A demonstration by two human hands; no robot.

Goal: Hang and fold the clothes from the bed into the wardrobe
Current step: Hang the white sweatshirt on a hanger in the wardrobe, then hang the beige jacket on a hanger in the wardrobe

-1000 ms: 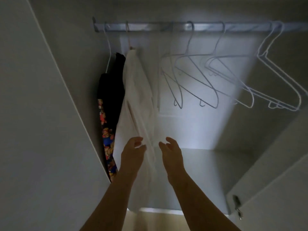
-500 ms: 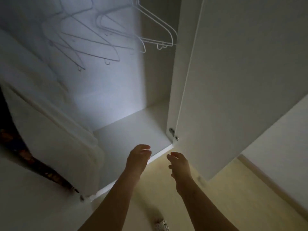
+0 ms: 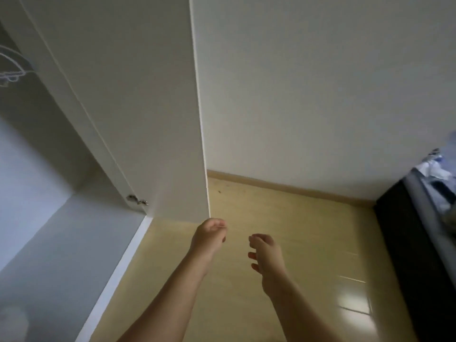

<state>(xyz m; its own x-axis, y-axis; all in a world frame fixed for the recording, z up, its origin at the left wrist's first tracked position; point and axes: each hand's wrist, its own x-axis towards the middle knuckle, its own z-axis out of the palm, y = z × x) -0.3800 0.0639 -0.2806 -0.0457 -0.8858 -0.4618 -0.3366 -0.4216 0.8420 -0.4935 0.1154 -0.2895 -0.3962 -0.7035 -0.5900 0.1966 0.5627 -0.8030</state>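
Head view: my left hand (image 3: 209, 236) hangs out in front of me, fingers loosely curled under, with nothing in it. It sits just below the bottom corner of the open wardrobe door (image 3: 138, 107); whether it touches the edge I cannot tell. My right hand (image 3: 265, 253) is beside it and a little nearer to me, apart from it, with its fingers slack and half bent, also holding nothing. Both bare forearms reach over the glossy yellowish floor (image 3: 283, 218).

To my left the wardrobe (image 3: 61, 243) stands open, its pale bottom panel lit from inside, and a metal hinge (image 3: 137, 199) shows at the foot of the door. White wire hangers (image 3: 12, 70) show at the upper left edge. A blurred white shape (image 3: 12, 322) fills the lower left corner; I cannot tell what it is.

Ahead, a plain wall (image 3: 320, 82) meets the floor at a wooden skirting board (image 3: 283, 187). At the far right is the dark-sided bed (image 3: 419, 243), with crumpled clothes (image 3: 436, 174) lying on top, well apart from both hands.
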